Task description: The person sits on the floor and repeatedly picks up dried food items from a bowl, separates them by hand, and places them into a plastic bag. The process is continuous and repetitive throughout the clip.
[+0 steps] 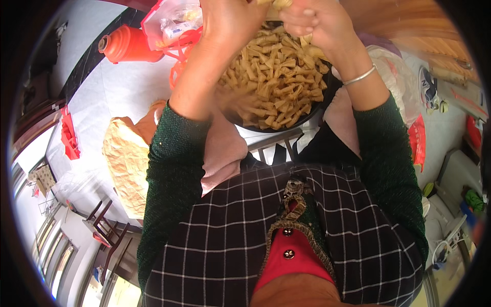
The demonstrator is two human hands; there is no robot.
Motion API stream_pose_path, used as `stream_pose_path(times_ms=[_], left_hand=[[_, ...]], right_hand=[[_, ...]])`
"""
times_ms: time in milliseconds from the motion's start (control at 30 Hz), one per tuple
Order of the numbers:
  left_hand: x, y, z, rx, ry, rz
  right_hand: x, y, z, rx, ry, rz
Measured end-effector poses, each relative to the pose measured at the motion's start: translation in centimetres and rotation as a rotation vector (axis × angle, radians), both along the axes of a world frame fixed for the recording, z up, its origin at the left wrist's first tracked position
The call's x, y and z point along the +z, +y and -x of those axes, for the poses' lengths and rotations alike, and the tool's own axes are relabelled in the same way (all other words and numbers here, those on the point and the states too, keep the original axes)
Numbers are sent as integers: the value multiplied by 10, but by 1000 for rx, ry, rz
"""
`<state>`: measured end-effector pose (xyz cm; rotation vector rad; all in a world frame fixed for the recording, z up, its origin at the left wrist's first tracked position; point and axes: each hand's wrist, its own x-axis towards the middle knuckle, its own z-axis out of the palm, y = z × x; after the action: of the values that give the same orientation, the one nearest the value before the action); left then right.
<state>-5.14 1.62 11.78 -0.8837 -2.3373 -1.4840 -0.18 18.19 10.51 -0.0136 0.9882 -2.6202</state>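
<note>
A wide black pan holds a heap of knotted tan strips that look like tofu-skin knots. Above its far side, my right hand is curled tightly around a pale yellowish strip, and a loose end hangs below the fingers. My left hand is beside the same strip, at the top edge of the picture. Its fingertips are cut off there, so its grip is hidden. A silver bangle circles my right wrist.
An orange-red vacuum flask and a pink-red bag with packets are at upper left. A brown paper bag stands beside my left sleeve. A clear plastic bag lies right of the pan; wooden furniture rises beyond it.
</note>
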Motion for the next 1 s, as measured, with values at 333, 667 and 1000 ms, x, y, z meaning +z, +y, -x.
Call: stream_pose_path(times_ms=[333,667,1000], left_hand=[[5,-23,8,-352,-693,-5],[19,-41,10,-702,-1132,-533],[25,-33,1,-588,-1034,-432]], right_hand=[[-7,4,4,-134,254,-511],[24,24,1,22,442,-741],[12,31,-1,-12,341,-684]])
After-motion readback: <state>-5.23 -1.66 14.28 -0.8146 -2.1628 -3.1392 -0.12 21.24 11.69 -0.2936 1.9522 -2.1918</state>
